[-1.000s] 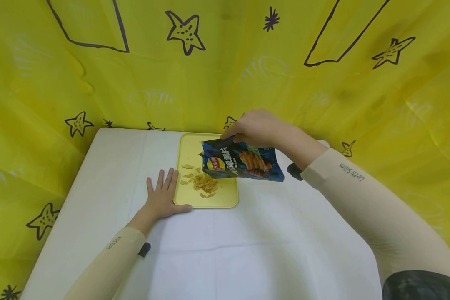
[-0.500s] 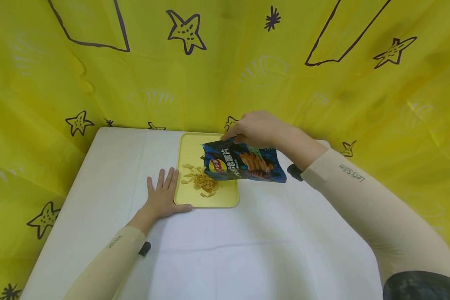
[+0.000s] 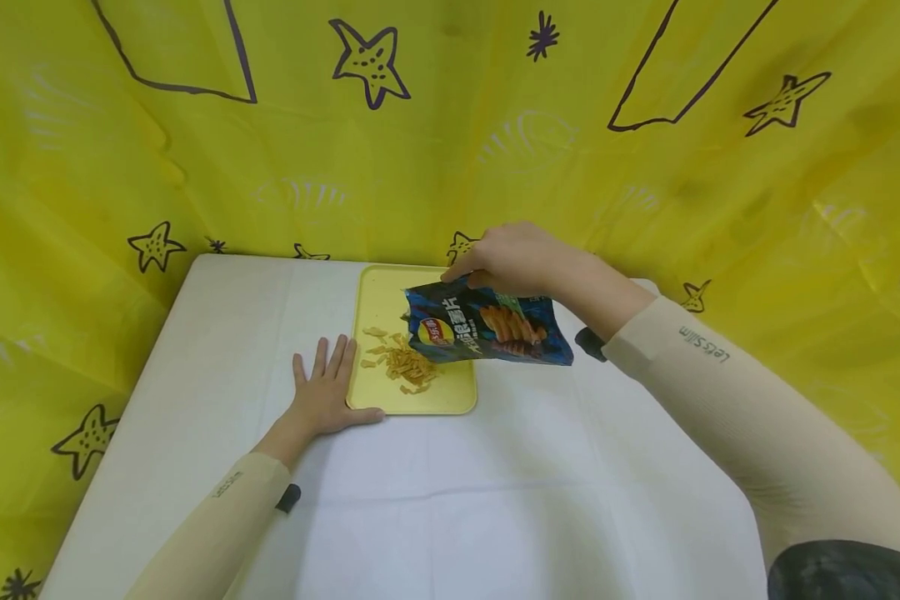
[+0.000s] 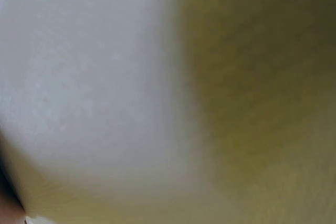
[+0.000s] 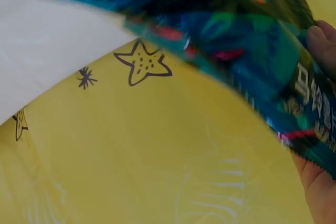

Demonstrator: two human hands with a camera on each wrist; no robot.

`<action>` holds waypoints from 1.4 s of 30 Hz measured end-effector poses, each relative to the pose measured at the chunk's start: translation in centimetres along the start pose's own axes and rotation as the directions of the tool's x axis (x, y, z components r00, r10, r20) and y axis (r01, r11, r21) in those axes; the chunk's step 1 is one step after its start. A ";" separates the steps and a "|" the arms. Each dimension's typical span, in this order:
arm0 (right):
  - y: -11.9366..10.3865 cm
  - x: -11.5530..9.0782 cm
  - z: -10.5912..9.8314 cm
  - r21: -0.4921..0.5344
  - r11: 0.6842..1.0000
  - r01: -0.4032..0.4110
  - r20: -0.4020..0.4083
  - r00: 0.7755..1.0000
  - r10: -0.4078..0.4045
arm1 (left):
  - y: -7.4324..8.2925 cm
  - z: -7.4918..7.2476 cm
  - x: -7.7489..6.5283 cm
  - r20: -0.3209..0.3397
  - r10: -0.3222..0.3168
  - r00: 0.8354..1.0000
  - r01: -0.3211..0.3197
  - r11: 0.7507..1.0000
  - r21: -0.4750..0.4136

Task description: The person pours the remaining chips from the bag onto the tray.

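Observation:
A dark blue bag of potato chips point(image 3: 487, 329) hangs tilted over the yellow tray point(image 3: 382, 292), its left end above the tray. My right hand point(image 3: 516, 257) pinches the bag along its upper edge; in the right wrist view a thumb point(image 5: 321, 43) presses on the printed foil. Below the bag's left end, a small heap of chips point(image 3: 405, 367) lies on the tray with loose pieces around it. With fingers spread, my left hand point(image 3: 321, 403) rests at the tray's left edge, its thumb along the near left corner. The left wrist view is too blurred to tell much.
A white cloth point(image 3: 435, 517) covers the table under the tray. Behind it hangs a yellow curtain point(image 3: 450, 150) with star and fish drawings, close to the table's back edge.
The bag has shifted slightly to the right and downward, still in my right hand. My left hand and the tray have stayed in place.

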State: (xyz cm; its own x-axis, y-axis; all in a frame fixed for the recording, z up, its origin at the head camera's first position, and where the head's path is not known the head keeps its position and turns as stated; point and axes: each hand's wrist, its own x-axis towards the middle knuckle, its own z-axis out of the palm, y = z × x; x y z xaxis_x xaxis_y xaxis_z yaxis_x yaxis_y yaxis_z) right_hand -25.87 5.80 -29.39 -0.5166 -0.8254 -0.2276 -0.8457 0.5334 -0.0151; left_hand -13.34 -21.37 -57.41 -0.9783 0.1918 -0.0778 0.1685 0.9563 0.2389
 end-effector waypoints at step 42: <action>-0.7 0.1 0.1 -0.096 0.991 0.097 -0.030 0.994 -0.101 | 0.1 -0.1 -0.1 0.013 -0.010 1.000 0.010 1.000 0.005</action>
State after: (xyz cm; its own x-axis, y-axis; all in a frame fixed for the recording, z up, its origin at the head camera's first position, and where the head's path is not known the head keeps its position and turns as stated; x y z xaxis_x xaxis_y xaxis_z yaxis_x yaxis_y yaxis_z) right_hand -25.31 5.41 -29.50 -0.4326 -0.8801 -0.1958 -0.9009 0.4303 0.0561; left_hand -13.26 -21.26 -57.32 -0.9784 0.1849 -0.0929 0.1592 0.9593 0.2331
